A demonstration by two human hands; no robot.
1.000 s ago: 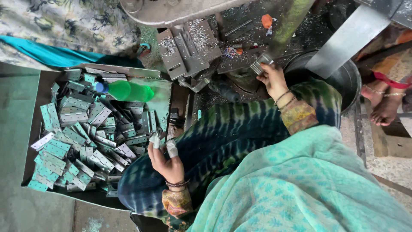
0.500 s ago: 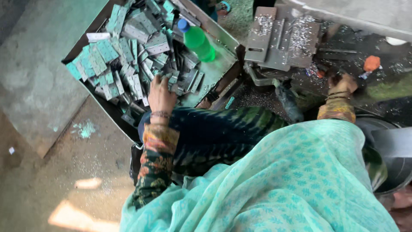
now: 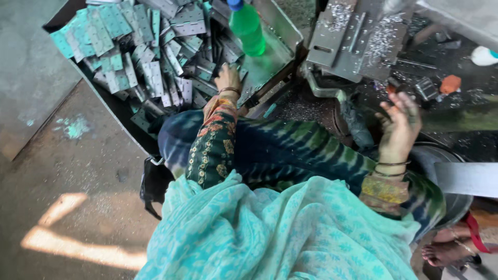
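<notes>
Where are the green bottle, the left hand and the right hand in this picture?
green bottle [image 3: 248, 32]: head view, on the middle of its green body.
left hand [image 3: 228, 79]: head view, on the back of the hand, over the metal plates.
right hand [image 3: 400, 124]: head view, on the open palm.

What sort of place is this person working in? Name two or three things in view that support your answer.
Probably a small metalworking workshop. A tray holds a heap of flat metal hinge plates, which the left hand reaches into. The right hand is beside a metal machine block strewn with shavings.
</notes>
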